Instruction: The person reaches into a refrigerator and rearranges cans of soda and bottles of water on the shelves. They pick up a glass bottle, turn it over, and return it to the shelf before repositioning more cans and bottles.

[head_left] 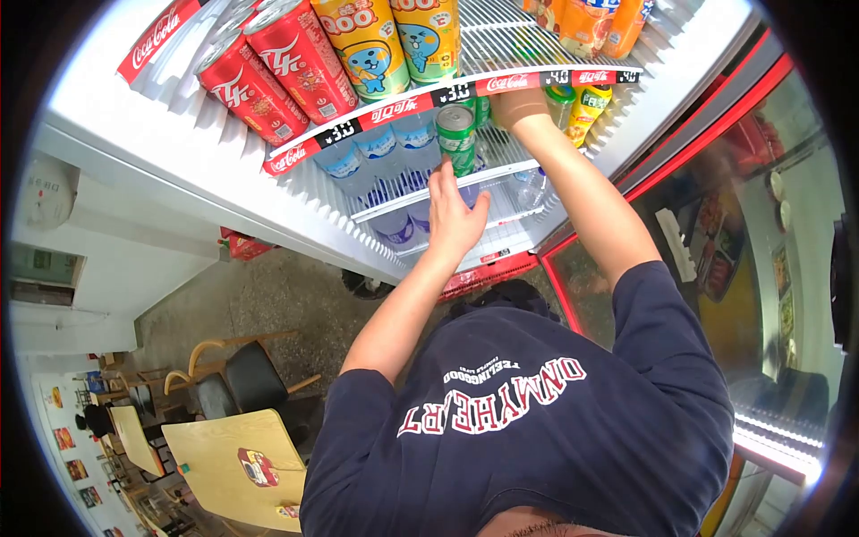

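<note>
The can [456,136] was at the front of the shelf [501,208], right of the water bottles [376,152], with the left hand [454,215] before it and the right hand [519,107] to its right. Drink cans [277,63] lay on the upper shelf [501,36] above.

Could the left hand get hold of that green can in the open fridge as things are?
Probably yes. The left hand is open, its fingertips reaching right up to the bottom of the green can, and nothing shows between the two to block a grasp.
</note>
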### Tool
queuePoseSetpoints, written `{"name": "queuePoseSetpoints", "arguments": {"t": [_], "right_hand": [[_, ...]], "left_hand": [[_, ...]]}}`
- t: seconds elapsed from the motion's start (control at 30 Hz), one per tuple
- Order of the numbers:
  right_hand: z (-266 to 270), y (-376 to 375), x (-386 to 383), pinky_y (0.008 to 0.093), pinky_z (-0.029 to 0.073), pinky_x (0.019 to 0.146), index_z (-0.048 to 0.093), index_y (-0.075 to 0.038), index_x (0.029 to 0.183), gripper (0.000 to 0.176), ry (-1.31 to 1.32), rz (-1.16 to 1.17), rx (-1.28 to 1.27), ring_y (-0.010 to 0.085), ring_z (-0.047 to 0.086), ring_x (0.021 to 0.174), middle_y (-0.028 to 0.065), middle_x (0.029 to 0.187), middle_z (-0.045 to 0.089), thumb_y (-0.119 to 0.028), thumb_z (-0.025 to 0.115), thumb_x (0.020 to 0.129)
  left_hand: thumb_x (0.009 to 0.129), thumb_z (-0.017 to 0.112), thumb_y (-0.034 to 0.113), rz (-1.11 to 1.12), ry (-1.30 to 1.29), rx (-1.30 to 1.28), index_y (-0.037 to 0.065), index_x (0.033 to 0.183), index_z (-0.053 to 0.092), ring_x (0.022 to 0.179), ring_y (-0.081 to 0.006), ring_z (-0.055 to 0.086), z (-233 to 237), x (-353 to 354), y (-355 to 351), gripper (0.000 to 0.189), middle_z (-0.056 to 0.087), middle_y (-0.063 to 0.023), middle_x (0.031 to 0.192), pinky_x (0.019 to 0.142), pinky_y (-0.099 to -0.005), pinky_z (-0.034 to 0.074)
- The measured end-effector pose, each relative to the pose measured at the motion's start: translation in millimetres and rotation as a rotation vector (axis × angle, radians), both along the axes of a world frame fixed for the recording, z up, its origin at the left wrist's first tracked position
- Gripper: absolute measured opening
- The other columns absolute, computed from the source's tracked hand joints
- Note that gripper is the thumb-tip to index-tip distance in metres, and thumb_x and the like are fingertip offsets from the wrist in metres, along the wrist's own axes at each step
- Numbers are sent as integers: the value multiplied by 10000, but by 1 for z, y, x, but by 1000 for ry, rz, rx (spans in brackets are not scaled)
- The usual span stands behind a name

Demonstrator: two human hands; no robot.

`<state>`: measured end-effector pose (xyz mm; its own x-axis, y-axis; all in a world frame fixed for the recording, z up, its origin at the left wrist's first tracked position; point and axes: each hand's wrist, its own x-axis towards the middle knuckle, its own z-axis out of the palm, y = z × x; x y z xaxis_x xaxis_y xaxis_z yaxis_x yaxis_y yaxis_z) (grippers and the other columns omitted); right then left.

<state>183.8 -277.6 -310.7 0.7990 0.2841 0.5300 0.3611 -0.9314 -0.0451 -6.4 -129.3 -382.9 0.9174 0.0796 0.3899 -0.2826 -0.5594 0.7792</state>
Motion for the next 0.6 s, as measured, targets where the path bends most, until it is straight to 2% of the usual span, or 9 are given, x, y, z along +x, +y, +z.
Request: {"name": "queuePoseSetpoints", "arguments": {"t": [0.13, 0.2, 0.27, 0.43, 0.47, 0.5, 0.53, 0.57, 0.6], "right_hand": [[31, -8, -87, 448, 549, 844, 700, -40, 1091, 247, 127, 115, 344, 379, 691, 934, 198, 988, 714, -165, 655, 882], [68, -22, -133, 439, 577, 799, 726, -41, 1088, 226, 223, 490, 308, 386, 712, 897, 195, 1011, 727, -131, 641, 899], [124, -22, -173, 374, 582, 740, 750, -41, 1006, 160, 466, 663, 502, 304, 730, 832, 142, 917, 744, -102, 689, 871], [198, -6, -112, 293, 551, 715, 739, -71, 1069, 180, -288, 626, 675, 187, 707, 778, 114, 871, 731, -117, 672, 907], [204, -7, -82, 295, 549, 870, 664, -38, 1242, 322, -227, 479, 531, 156, 699, 969, 93, 1073, 733, -114, 694, 930], [223, 0, -81, 389, 506, 992, 574, -4, 1355, 499, -45, 495, 608, 361, 636, 1159, 222, 1279, 645, -112, 657, 875], [234, 11, -56, 415, 479, 1035, 546, -4, 1380, 500, 92, 317, 465, 380, 597, 1203, 228, 1312, 616, -79, 601, 889], [207, 17, 2, 451, 443, 1074, 530, -13, 1377, 507, -236, 328, 303, 417, 548, 1233, 246, 1318, 588, -98, 606, 883], [199, 21, 42, 466, 407, 1107, 532, -10, 1334, 455, -311, 317, 100, 440, 508, 1263, 268, 1331, 555, -135, 591, 901]], "left_hand": [[823, 746, 188, -15, 31, -17, -33, 1530, 227, 1271, -485, 468, 5, -2, 2, 904, 404, -309, 1380, 1066, -502, 427], [824, 746, 189, -46, 2, -24, -35, 1532, 225, 1273, -486, 466, 4, -2, 4, 907, 400, -308, 1385, 1067, -503, 427], [828, 747, 173, -30, 8, -40, -43, 1532, 221, 1273, -469, 474, 6, -2, 5, 904, 394, -304, 1401, 1062, -488, 444], [845, 749, 139, -21, -51, -44, -35, 1555, 185, 1213, -410, 561, 3, -1, 1, 923, 370, -291, 1434, 1034, -456, 480], [844, 751, 140, -24, -76, -36, -35, 1555, 183, 1210, -410, 562, 4, 0, 0, 927, 370, -291, 1434, 1037, -455, 478], [838, 754, 129, -19, -88, -30, -37, 1557, 181, 1201, -405, 564, 5, 0, -1, 934, 371, -289, 1434, 1041, -455, 475], [836, 748, 122, -29, -76, -47, -49, 1548, 185, 1224, -418, 541, 6, -2, -1, 924, 366, -300, 1435, 1053, -458, 470], [833, 743, 116, -35, -67, -63, -61, 1540, 190, 1248, -430, 517, 7, -4, 0, 914, 360, -311, 1435, 1065, -462, 466], [831, 738, 110, -40, -57, -79, -73, 1531, 195, 1271, -443, 494, 8, -5, 1, 905, 355, -322, 1436, 1077, -466, 461]]}}
